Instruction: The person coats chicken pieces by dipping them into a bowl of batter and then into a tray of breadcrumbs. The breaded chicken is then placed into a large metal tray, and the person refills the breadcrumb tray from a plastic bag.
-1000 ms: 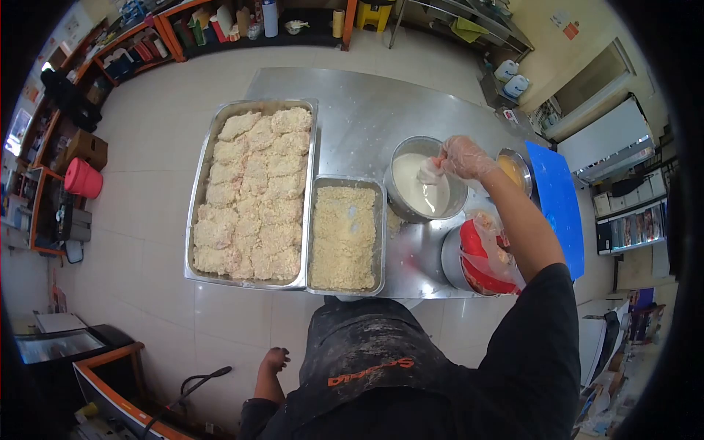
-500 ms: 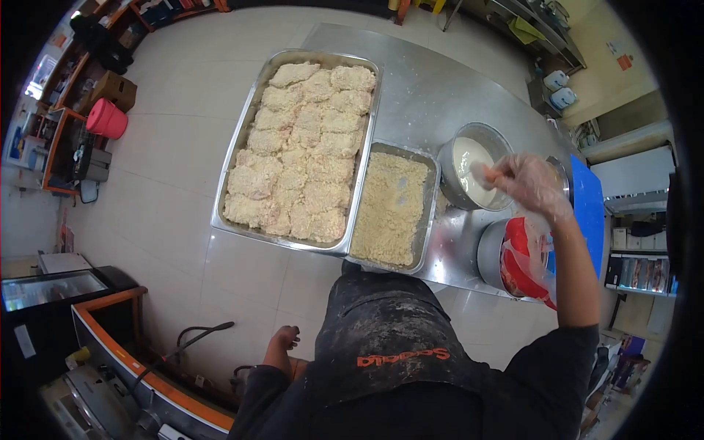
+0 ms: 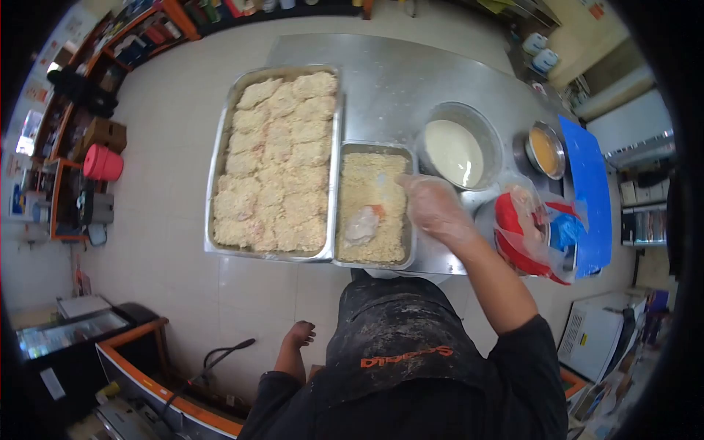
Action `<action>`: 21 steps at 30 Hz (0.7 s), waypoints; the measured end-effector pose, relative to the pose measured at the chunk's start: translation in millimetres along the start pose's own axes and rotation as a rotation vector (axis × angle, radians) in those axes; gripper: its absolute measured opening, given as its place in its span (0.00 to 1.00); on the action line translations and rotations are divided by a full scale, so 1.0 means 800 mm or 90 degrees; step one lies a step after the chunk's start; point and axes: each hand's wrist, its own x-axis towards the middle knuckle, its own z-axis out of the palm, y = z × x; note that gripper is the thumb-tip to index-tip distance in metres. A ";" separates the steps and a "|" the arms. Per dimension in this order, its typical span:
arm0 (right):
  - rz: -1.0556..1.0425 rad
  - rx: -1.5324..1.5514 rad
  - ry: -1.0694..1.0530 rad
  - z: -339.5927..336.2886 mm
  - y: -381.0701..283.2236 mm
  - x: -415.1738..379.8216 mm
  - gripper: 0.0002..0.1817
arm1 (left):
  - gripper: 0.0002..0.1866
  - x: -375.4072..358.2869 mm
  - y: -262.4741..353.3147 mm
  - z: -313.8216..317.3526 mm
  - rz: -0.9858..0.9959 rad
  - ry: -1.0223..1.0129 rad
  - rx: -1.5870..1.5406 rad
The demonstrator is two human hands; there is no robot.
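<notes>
A batter-coated piece of meat (image 3: 362, 224), pinkish at one end, lies on pale breadcrumbs in the smaller metal tray (image 3: 374, 262). Over that tray's right edge is my right hand (image 3: 438, 209) in a clear plastic glove, fingers stretched out, apart from the meat and holding nothing. Just beyond the glove stands a metal pot (image 3: 490, 139) of white batter (image 3: 455, 154). My left hand (image 3: 301, 334), bare, hangs low beside my apron, its fingers loosely apart and nothing in them. Left of the crumbs, a large metal tray (image 3: 211, 198) holds several breaded pieces (image 3: 275, 161) in rows.
On the metal table (image 3: 381, 66), a pot with a red-and-clear plastic bag (image 3: 513, 224) stands at right. Behind it are a small bowl of orange liquid (image 3: 544, 152) and a blue board (image 3: 589, 198). A pink bucket (image 3: 103, 162) is on the far left.
My right hand has moved left from above the batter pot to the crumb tray. The battered piece it held now lies on the crumbs, released. The view has shifted; my left hand still hangs down.
</notes>
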 end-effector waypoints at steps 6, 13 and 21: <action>0.116 0.340 0.226 -0.214 0.072 -0.210 0.15 | 0.19 0.052 -0.028 -0.003 0.256 -0.093 0.214; 0.470 0.191 0.538 -0.210 0.376 -0.466 0.19 | 0.22 0.103 -0.078 0.038 0.413 -0.044 0.445; 0.606 -0.057 0.331 -0.085 0.463 -0.430 0.42 | 0.18 0.063 -0.024 0.159 0.427 0.026 0.837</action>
